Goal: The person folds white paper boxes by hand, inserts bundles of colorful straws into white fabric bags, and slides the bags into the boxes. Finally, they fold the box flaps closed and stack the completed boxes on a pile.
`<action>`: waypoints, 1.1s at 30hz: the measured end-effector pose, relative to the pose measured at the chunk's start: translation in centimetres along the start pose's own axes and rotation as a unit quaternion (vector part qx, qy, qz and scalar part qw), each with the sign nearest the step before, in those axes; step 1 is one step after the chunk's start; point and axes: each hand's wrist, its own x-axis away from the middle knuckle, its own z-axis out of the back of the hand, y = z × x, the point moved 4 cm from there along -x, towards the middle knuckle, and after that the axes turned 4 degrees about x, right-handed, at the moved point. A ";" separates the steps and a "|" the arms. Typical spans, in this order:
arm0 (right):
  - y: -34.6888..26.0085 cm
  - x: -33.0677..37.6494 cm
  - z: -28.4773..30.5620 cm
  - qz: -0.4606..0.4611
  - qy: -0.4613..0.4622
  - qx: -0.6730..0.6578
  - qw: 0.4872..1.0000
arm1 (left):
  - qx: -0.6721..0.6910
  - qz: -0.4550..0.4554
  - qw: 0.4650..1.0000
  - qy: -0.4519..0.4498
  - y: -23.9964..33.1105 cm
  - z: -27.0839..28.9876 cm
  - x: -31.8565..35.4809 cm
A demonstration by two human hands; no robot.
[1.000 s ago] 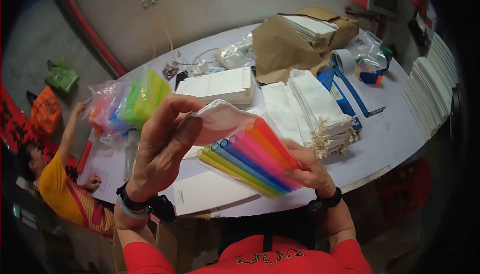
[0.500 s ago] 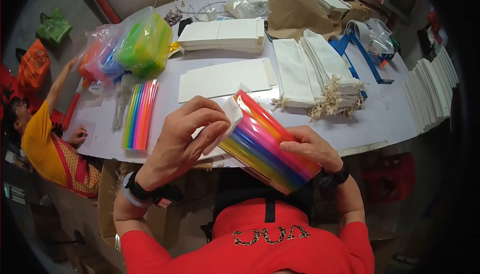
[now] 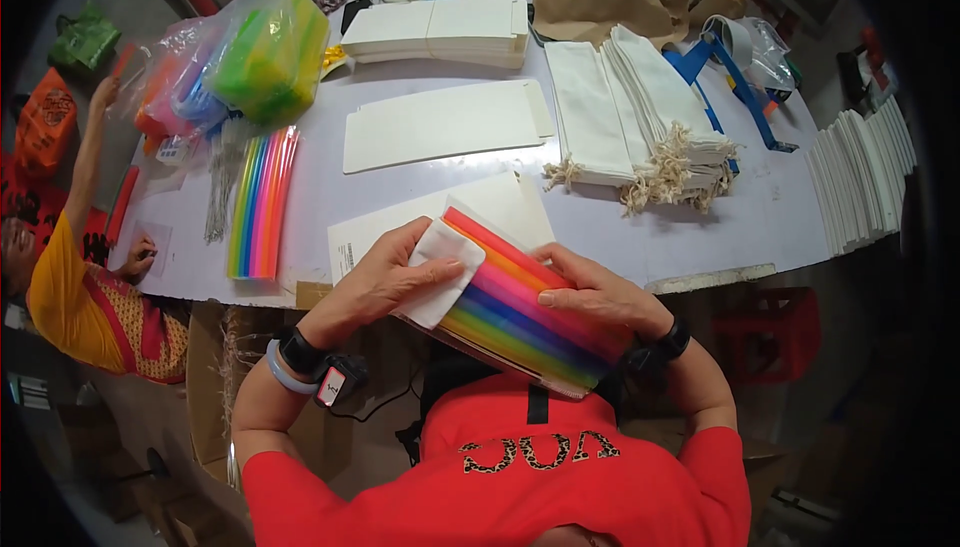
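Note:
Between my hands is a pack of rainbow-coloured tubes (image 3: 525, 297) in a clear sleeve, tilted in front of me at the table's near edge. My left hand (image 3: 385, 282) is closed on a white flap or cloth-like piece (image 3: 438, 265), its thumb pressing it over the pack's left end; which of the two I cannot tell. My right hand (image 3: 605, 295) grips the other side of the pack, thumb on top. Partly hidden behind the pack lies a flat white carton (image 3: 480, 205). Farther back is a second flat white carton (image 3: 445, 129).
Left are another coloured tube pack (image 3: 262, 205), thin metal rods (image 3: 220, 182) and bagged coloured items (image 3: 265, 62). Behind stand stacked white cartons (image 3: 430, 32); right are white drawstring pouches (image 3: 590, 112) and a blue tape dispenser (image 3: 745, 87). A co-worker (image 3: 85, 292) is at the far left.
My left hand has come down and flattened the white piece against the pack's end. The pack has shifted slightly left, and the view has moved, showing more of the carton behind it.

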 end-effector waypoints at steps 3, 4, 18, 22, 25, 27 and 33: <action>0.9 -0.4 0.2 0.033 0.025 0.104 0.994 | -0.026 0.008 1.000 0.003 -1.0 0.5 -0.5; 1.0 -0.4 0.2 0.050 0.037 0.157 0.986 | -0.042 0.011 0.999 0.003 -1.3 0.6 -0.7; -0.4 -2.5 1.2 -0.075 0.187 0.433 0.879 | -0.142 -0.030 0.988 0.044 -3.4 0.5 -2.6; -2.5 0.7 6.6 -0.044 0.302 0.426 0.852 | -0.339 -0.111 0.930 0.089 -2.4 2.2 -2.5; -3.8 1.8 11.0 -0.061 0.354 0.515 0.778 | -0.635 -0.221 0.733 0.102 -2.1 3.4 -2.9; -4.2 1.2 12.2 -0.080 0.350 0.546 0.757 | -0.621 -0.148 0.768 0.057 -4.1 4.6 -3.9; -2.7 -1.3 12.9 -0.116 0.245 0.617 0.739 | -0.619 -0.118 0.777 0.012 -3.9 4.8 -4.6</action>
